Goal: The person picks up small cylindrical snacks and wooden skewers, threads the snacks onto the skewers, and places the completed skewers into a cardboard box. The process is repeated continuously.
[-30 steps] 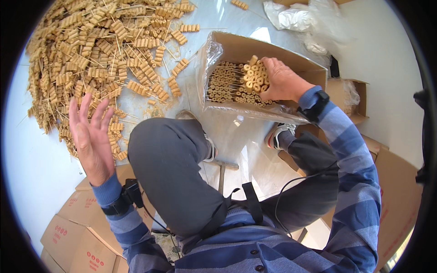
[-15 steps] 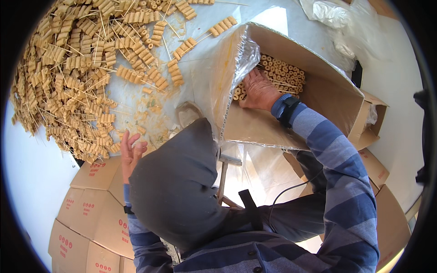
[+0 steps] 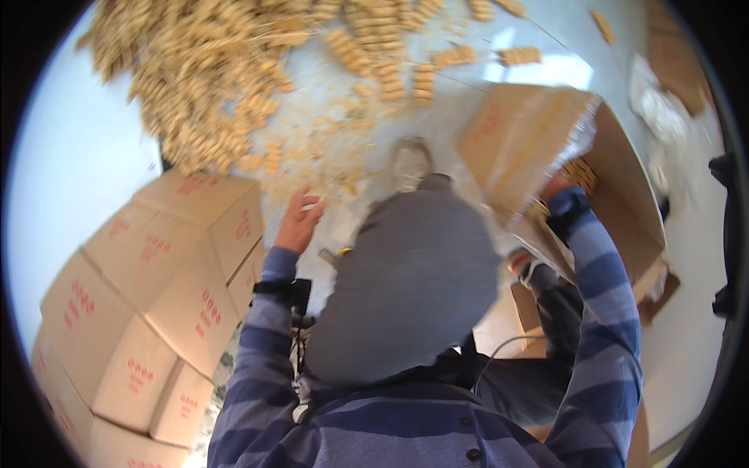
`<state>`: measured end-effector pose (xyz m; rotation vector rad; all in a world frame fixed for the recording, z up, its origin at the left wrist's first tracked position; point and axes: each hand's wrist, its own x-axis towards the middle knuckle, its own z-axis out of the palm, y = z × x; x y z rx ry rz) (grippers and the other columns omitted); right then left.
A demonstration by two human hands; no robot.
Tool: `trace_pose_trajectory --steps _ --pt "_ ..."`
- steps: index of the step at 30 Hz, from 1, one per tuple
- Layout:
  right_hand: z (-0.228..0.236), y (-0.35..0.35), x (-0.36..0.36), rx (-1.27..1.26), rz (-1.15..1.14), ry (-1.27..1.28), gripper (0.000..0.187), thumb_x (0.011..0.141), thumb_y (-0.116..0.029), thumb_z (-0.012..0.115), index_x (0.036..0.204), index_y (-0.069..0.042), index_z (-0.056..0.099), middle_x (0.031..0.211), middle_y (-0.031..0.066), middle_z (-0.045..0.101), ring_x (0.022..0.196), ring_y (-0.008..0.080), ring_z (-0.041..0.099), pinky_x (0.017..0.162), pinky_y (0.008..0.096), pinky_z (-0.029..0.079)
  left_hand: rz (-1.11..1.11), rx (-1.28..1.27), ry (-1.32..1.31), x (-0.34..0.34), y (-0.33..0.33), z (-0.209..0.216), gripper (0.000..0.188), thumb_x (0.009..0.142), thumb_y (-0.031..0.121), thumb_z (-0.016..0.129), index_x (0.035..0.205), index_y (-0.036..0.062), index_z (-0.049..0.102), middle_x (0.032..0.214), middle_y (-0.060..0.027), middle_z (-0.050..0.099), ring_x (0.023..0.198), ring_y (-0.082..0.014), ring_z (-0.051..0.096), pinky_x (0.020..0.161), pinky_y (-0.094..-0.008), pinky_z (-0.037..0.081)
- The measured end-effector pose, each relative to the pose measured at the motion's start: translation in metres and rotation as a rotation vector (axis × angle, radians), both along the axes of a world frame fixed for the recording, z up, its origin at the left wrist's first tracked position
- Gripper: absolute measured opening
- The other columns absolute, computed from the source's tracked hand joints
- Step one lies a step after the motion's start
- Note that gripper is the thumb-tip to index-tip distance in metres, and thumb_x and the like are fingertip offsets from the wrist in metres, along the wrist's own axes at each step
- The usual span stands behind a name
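My right hand (image 3: 555, 186) reaches inside an open cardboard box (image 3: 629, 156) lined with clear plastic. The box wall and plastic hide its fingers. Skewers of tan rolled pieces (image 3: 580, 175) lie packed in the box beside this hand. To the left of my grey-clad knee, my left hand (image 3: 299, 221) hovers over the crumb-strewn floor, its fingers loosely bent and apart, with nothing I can make out in them. A big heap of the same tan skewers (image 3: 211, 78) spreads beyond it, blurred by motion.
Stacked cardboard boxes (image 3: 148, 273) with red print stand along the left. Loose skewers (image 3: 455, 56) lie on the floor between heap and box. Crumpled clear plastic (image 3: 663, 109) lies at far right. My shoe (image 3: 411, 162) is planted near the crumbs.
The view has swung, so heap, box and stacked boxes sit elsewhere in the picture. My right hand stays in the box, now more hidden. My left hand is still off the skewers.
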<state>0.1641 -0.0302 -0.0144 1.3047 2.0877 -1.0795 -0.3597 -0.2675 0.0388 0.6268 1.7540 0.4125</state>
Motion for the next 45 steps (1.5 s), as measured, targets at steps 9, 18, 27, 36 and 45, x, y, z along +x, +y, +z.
trace_pose_trajectory --steps 9,18,27,36,45 --pt "0.015 -0.002 0.015 0.036 -0.081 -0.089 0.075 0.080 -0.028 0.071 0.142 -0.001 0.038 0.146 0.0259 0.041 0.135 0.0429 0.040 0.109 0.0448 0.037 0.020 -0.049 0.563 -0.060 -0.035 -0.069 0.066 0.083 0.024 0.074 0.137 -0.0030 0.048 0.128 -0.0235 0.057 0.115 -0.0344 0.057 0.098 -0.0417 0.048" --pt "0.030 0.022 0.049 -0.117 -0.381 0.128 0.055 0.086 -0.018 0.067 0.135 0.001 0.050 0.140 0.0261 0.050 0.131 0.0417 0.046 0.104 0.0425 0.043 -0.041 -0.241 0.882 -0.102 -0.025 -0.125 0.061 0.077 0.021 0.074 0.128 -0.0048 0.052 0.127 -0.0270 0.058 0.123 -0.0419 0.053 0.104 -0.0450 0.044" --pt "0.126 0.012 0.026 0.234 -0.218 0.004 0.042 0.088 -0.015 0.064 0.127 -0.001 0.057 0.130 0.0258 0.056 0.121 0.0447 0.051 0.100 0.0469 0.044 -0.064 -0.063 0.807 -0.110 -0.016 -0.142 0.023 0.088 0.017 0.064 0.106 0.0044 0.059 0.090 -0.0222 0.069 0.089 -0.0445 0.067 0.084 -0.0484 0.055" --pt "0.187 0.008 -0.021 0.361 -0.150 -0.026 0.040 0.092 -0.019 0.065 0.127 -0.002 0.057 0.137 0.0214 0.052 0.126 0.0409 0.049 0.104 0.0459 0.041 0.988 -0.222 0.022 -0.142 0.058 -0.129 0.010 0.098 0.007 0.049 0.096 0.0016 0.057 0.077 -0.0124 0.063 0.068 -0.0253 0.066 0.059 -0.0390 0.060" --pt "0.216 -0.011 -0.007 0.350 -0.145 -0.179 0.048 0.093 -0.022 0.066 0.137 -0.006 0.054 0.146 0.0205 0.048 0.137 0.0380 0.043 0.111 0.0437 0.038 0.336 -0.288 -0.229 -0.061 0.099 -0.115 0.021 0.094 0.009 0.051 0.082 -0.0035 0.064 0.075 -0.0171 0.068 0.063 -0.0246 0.069 0.058 -0.0373 0.060"
